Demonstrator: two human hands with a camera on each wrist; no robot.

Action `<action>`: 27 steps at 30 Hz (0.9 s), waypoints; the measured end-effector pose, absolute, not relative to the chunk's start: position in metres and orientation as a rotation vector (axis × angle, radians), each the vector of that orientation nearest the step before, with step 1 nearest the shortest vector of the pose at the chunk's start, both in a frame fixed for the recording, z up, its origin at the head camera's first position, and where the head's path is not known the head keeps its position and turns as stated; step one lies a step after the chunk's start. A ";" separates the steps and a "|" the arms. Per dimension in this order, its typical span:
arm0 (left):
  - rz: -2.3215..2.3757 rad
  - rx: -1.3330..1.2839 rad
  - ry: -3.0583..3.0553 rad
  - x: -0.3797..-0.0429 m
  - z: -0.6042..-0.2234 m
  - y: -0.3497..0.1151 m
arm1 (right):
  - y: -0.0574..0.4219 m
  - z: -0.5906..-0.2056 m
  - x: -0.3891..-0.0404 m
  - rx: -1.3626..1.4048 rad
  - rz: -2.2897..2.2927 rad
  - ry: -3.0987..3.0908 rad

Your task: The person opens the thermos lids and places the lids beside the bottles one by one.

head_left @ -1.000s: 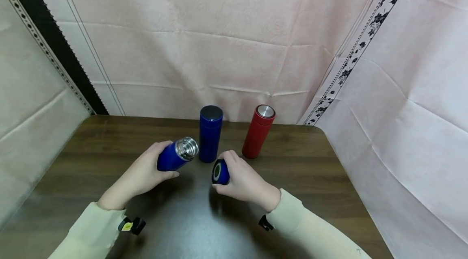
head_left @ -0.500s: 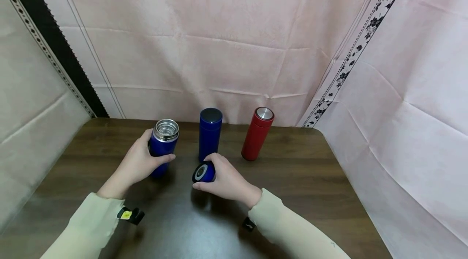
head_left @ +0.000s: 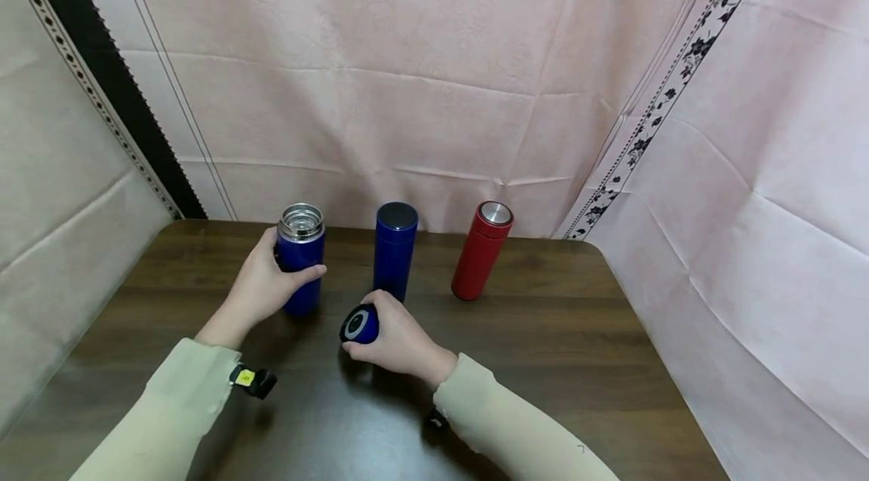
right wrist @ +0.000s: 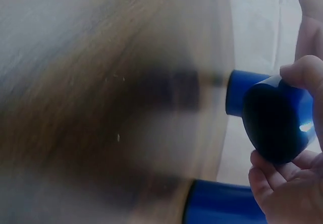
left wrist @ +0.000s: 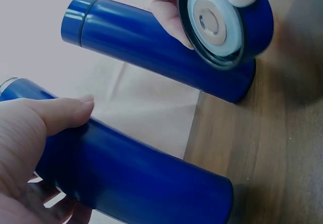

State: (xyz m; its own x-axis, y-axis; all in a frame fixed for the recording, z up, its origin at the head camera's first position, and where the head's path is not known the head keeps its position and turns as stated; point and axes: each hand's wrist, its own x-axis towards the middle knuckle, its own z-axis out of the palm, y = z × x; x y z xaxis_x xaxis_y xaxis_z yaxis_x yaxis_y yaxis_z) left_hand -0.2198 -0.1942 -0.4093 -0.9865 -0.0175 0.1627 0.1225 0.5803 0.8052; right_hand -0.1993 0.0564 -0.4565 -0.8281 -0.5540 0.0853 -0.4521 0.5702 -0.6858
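Observation:
An uncapped blue thermos (head_left: 302,255) stands upright at the left of the table, its bare steel neck facing up. My left hand (head_left: 261,277) grips its body, the thumb (left wrist: 70,113) lying across the near side. My right hand (head_left: 400,338) pinches the blue lid (head_left: 360,325) between thumb and fingers, tilted so its underside with a pale ring shows toward the left. In the right wrist view the lid's dark top (right wrist: 275,123) faces the camera. Just behind the right hand a second blue thermos (head_left: 394,251) stands capped.
A red thermos (head_left: 482,251) with a steel-topped lid stands at the back, right of the capped blue one. The wooden table (head_left: 543,360) ends at a pale hanging cloth (head_left: 421,89), which also closes off both sides.
The open thermos has gone from tilted to upright and moved left with my left hand. My right hand has carried the lid leftward. The other two thermoses stay in place.

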 end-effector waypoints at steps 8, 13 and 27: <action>-1.382 0.011 -2.610 -0.233 -0.416 -0.196 | 0.043 -0.469 -0.206 -0.746 -1.096 2.664; -1.375 0.021 -2.590 -0.245 -0.420 -0.194 | 0.033 -0.478 -0.211 -0.711 -1.093 2.667; -1.368 0.016 -2.611 -0.259 -0.428 -0.187 | 0.019 -0.490 -0.221 -0.742 -0.964 2.650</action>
